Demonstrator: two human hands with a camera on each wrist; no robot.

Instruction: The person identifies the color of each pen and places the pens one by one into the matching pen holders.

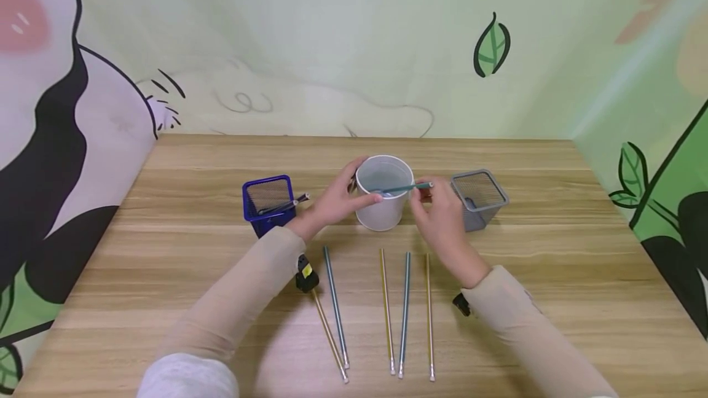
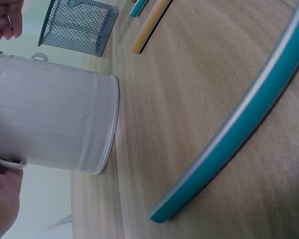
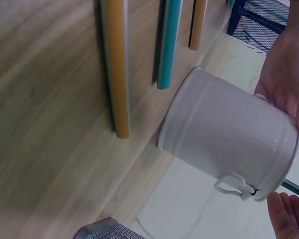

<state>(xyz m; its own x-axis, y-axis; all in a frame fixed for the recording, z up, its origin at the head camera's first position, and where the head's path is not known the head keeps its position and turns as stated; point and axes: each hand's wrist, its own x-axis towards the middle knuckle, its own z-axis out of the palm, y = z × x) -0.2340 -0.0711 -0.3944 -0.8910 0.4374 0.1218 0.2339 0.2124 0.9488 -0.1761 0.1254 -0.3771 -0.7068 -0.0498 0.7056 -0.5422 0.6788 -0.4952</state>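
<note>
A white bucket [image 1: 378,214] with small side handles stands upright on the table. My left hand [image 1: 340,195] grips its left side, thumb at the rim and fingers partly hidden behind. In the right wrist view, that left hand [image 3: 286,79] lies against the bucket wall. My right hand [image 1: 440,210], at the bucket's right, holds a teal pencil [image 1: 406,188] near one end. The pencil slants across the rim, its other end over the bucket's mouth. In the right wrist view, the curled fingers of the right hand [image 3: 289,214] are close below the pencil [image 3: 295,189].
A blue mesh basket [image 1: 268,179] with dark pencils [image 1: 284,205] stands left, and a grey mesh basket [image 1: 480,220] right. Several teal and gold pencils lie in front, including a teal pencil [image 1: 335,306] and a gold pencil [image 1: 429,318]. A patterned backdrop [image 1: 332,48] rises behind.
</note>
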